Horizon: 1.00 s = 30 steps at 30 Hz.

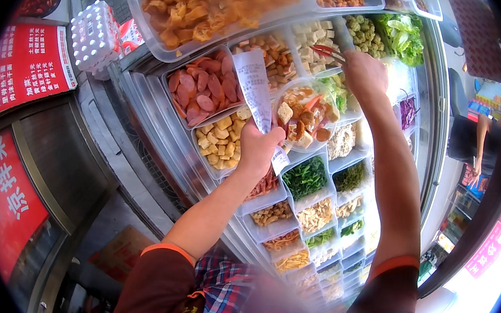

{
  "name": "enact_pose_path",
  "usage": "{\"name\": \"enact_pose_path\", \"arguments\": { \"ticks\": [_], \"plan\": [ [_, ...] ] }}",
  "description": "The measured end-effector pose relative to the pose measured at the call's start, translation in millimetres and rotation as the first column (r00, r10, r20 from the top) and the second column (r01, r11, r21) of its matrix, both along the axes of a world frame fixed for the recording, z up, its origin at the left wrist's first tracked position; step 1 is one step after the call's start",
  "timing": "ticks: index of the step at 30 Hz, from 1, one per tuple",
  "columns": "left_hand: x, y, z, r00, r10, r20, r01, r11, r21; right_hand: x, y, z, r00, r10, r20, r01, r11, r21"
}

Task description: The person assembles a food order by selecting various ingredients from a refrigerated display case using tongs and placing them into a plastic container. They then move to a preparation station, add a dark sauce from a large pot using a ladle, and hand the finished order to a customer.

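Observation:
My left hand [260, 145] is closed on a long white paper receipt [251, 81] and the near-left rim of a clear round bowl [288, 139]. Mixed pieces of food fill the bowl, among them fried tofu chunks, an orange-red strip and leafy greens. Farther up and to the right, my right hand [364, 74] grips a pair of red-tipped tongs [328, 50]. Their tips are over a bin of pale tofu cubes [313, 33]. The palm side of my right hand is hidden, and I cannot tell whether the tips hold a piece.
Sausage slices [203, 85] and golden cubes [222, 141] lie in bins left of the bowl. Nearer stand several small tubs, one with chopped dark greens [304, 178]. A large tub of fried tofu [198, 6] sits at the far edge. At right, a person [482, 139] is partly visible.

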State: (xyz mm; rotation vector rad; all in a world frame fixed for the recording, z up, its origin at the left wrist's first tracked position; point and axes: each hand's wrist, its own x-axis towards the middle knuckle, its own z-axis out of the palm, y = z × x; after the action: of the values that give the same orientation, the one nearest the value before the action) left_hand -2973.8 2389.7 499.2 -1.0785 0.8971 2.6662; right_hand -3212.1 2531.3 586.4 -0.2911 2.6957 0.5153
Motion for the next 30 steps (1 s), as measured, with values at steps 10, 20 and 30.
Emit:
{"name": "enact_pose_path", "arguments": {
  "ticks": [10,20,30],
  "plan": [
    [5,1,19,0.995,-0.072,-0.064,0.066,0.994,-0.088,176,50,150,0.965,-0.196,-0.174,0.118,0.919,-0.377],
    [90,32,89,0.862,-0.269,-0.430,0.240,0.963,-0.120,407,127,239,0.841,-0.533,-0.094,0.352,0.670,-0.654],
    [354,137,157,0.852,-0.336,-0.402,0.318,0.941,-0.111,780,368,414,0.745,-0.349,-0.569,-0.259,0.634,-0.728]
  ]
}}
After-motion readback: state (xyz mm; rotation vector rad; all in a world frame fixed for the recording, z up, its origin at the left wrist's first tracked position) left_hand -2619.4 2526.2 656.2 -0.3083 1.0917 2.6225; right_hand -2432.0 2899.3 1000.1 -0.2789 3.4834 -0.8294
